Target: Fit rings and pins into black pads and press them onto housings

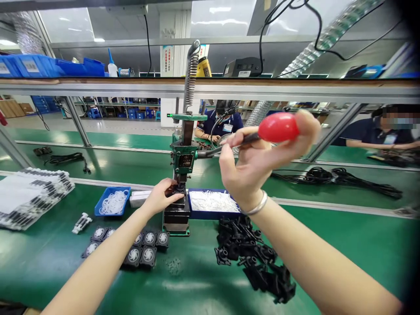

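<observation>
A green hand press stands at the middle of the green bench. My right hand is closed around the red knob of the press lever, held up to the right of the press. My left hand rests at the press base, fingers curled on a small black part sitting on the black block under the ram. Finished black square parts with white centres lie in front of the press on the left. A heap of black parts lies on the right.
A blue tray of white rings sits left of the press, another blue tray of white pieces right of it. White and black packs are stacked at far left. Black cables lie beyond. Two people work across the line.
</observation>
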Demonstrator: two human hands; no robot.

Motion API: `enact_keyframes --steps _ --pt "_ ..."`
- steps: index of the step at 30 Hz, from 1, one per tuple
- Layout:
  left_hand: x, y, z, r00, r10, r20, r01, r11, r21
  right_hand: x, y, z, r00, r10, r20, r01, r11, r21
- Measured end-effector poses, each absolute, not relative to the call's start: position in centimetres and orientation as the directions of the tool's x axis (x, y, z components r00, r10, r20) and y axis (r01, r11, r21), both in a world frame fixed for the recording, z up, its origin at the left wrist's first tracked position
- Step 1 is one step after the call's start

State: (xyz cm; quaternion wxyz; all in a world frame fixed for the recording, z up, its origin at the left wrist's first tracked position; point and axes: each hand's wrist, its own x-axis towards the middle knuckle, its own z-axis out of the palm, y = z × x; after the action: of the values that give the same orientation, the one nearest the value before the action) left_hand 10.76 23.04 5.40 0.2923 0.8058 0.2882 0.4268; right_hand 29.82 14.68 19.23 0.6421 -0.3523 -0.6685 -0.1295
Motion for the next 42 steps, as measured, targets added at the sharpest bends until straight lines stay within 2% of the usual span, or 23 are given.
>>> enact_keyframes --steps 2,3,6,9,11,13,16,20,22,24,25,28,31,34,37,40,42 --pt "10.7 22.4 5.7 0.455 0.715 0.531 0.221 -0.668 0.71 30.6 14.2 20.4 0.062 0.237 0.97 0.648 0.73 -0.219" --pt "10.6 21.9 5.8 0.445 0.718 0.536 0.225 -0.669 0.709 31.0 13.6 20.6 0.056 0.244 0.968 0.648 0.729 -0.221" --pt "10.5 19.2 5.8 0.397 0.719 0.57 0.276 -0.686 0.673 31.2 11.2 17.7 -0.009 0.475 0.88 0.658 0.665 -0.352" --pt "10.9 15.4 5.1 0.328 0.661 0.675 0.382 -0.746 0.545 29.7 8.5 11.1 -0.09 0.784 0.615 0.662 0.508 -0.551" --pt "11.7 12.9 4.1 0.291 0.598 0.746 0.439 -0.777 0.451 28.2 7.0 6.9 -0.075 0.874 0.48 0.622 0.417 -0.663" --pt "12.8 10.9 2.9 0.267 0.549 0.792 0.483 -0.787 0.383 27.0 5.9 3.9 0.01 0.902 0.432 0.575 0.348 -0.74" --pt "14.5 9.1 1.3 0.262 0.502 0.824 0.537 -0.786 0.308 26.5 4.7 2.2 0.142 0.885 0.443 0.575 0.29 -0.765" --pt "14.9 8.7 0.8 0.411 0.491 0.768 0.518 -0.819 0.246 30.6 3.9 2.5 0.189 0.851 0.49 0.676 0.249 -0.693" --pt "13.8 9.4 1.2 0.485 0.542 0.686 0.528 -0.807 0.264 35.5 3.7 2.6 0.316 0.823 0.472 0.742 0.095 -0.663" --pt "11.9 10.5 1.5 0.527 0.6 0.602 0.562 -0.777 0.282 41.7 3.5 2.1 0.533 0.75 0.392 0.753 -0.21 -0.624" --pt "10.8 11.1 1.4 0.552 0.614 0.565 0.575 -0.77 0.276 45.0 3.3 1.6 0.609 0.706 0.361 0.725 -0.311 -0.615" --pt "7.8 13.0 0.3 0.642 0.608 0.467 0.582 -0.783 0.22 53.6 2.4 -0.2 0.746 0.591 0.305 0.639 -0.509 -0.577" --pt "6.1 14.6 -1.6 0.714 0.597 0.365 0.582 -0.797 0.164 59.1 1.1 -1.1 0.807 0.524 0.273 0.58 -0.617 -0.532" --pt "5.5 15.9 -2.5 0.768 0.584 0.262 0.57 -0.81 0.137 61.1 0.4 -0.5 0.815 0.511 0.273 0.574 -0.65 -0.499" --pt "5.7 16.8 -2.1 0.805 0.566 0.181 0.548 -0.825 0.139 60.0 0.0 0.6 0.727 0.633 0.266 0.667 -0.56 -0.493" --pt "6.4 16.5 -1.6 0.816 0.551 0.173 0.532 -0.834 0.147 56.1 -1.4 0.7 0.459 0.876 0.146 0.778 -0.318 -0.541" --pt "7.2 15.6 -1.8 0.815 0.546 0.195 0.513 -0.836 0.193 52.9 -2.8 -0.1 0.247 0.967 0.063 0.785 -0.161 -0.598"
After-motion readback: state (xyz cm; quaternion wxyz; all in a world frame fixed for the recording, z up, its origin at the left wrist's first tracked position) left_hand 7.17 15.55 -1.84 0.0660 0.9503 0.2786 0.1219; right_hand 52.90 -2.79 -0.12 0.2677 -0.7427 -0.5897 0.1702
